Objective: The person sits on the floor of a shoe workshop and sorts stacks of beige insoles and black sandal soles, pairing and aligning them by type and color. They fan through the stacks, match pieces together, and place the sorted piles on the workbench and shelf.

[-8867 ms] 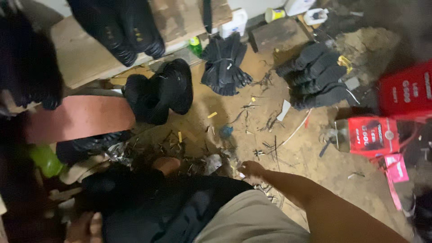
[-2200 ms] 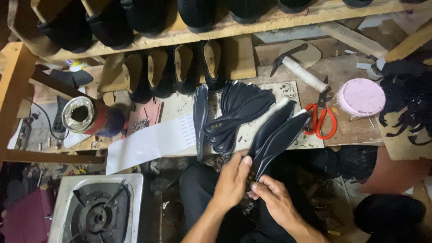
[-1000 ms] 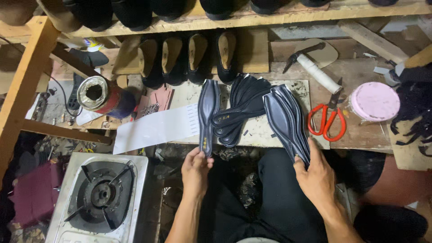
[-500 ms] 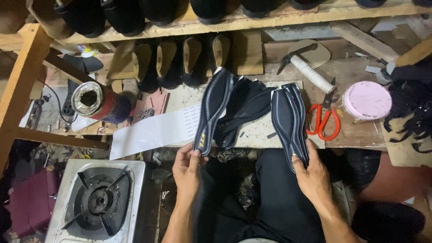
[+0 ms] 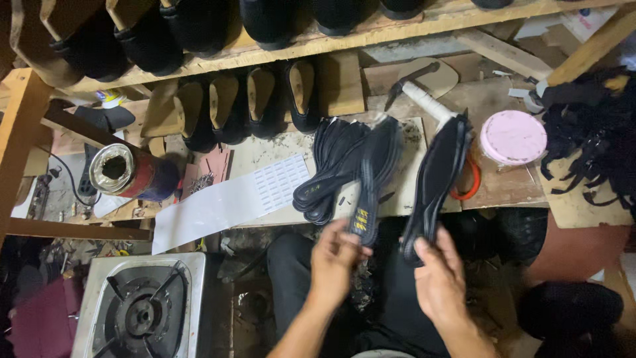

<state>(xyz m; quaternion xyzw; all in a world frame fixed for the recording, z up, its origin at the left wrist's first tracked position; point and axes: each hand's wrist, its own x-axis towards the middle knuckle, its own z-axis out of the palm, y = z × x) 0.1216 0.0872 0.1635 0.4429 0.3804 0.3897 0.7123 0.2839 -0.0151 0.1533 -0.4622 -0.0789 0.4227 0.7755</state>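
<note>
The left hand (image 5: 334, 258) gripped the heel end of one dark shoe sole (image 5: 372, 182), which pointed up and away over the front edge of the workbench (image 5: 510, 189), blurred along its length. The right hand (image 5: 440, 278) closed its fingers around the heel of a second sole (image 5: 437, 182), held just to the right and apart from the first. Between and behind the two, a fanned stack of soles (image 5: 328, 169) lay on the bench, its lower ends reaching the bench edge. Open room lay mostly below the hands, over the person's dark lap. To the left a white sheet (image 5: 225, 202) hung over the bench edge, above a gas stove (image 5: 142, 308). A pink lid (image 5: 512, 136) sat near the right sole's tip, and an orange ring (image 5: 470, 185) showed partly from behind that sole; what it belonged to could not be told. A hammer (image 5: 424, 89) lay farther back. Shoes on the shelf (image 5: 371, 33) above were cut off by the frame's top.
</note>
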